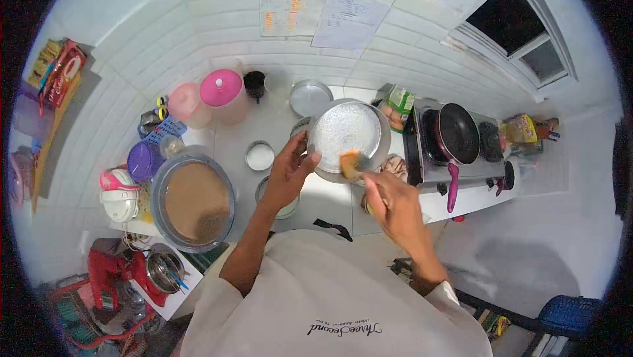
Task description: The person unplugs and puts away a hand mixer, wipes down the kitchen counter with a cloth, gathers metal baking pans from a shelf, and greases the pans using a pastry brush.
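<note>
A round metal cake pan [346, 131] is tilted up over the counter, its pale inside facing me. My left hand [291, 167] is closed on the pan's left edge, thumb toward the front. With my right hand [397, 206] I grip a pastry brush [349, 162], whose orange head is at the pan's lower rim; its handle is mostly hidden by my fingers. Behind the pan sits another round pan [311, 97]. Left of my left hand stands a small round tin [260, 156] with a white inside, and another tin [288, 207] is partly covered by my forearm.
A large tub of brown batter [198, 202] stands at left, near a purple container [145, 161] and a pink-lidded jar [222, 88]. To the right are a gas stove [422, 139], a frying pan [459, 134] and a carton of eggs [397, 107]. A red stand mixer [109, 271] is at lower left.
</note>
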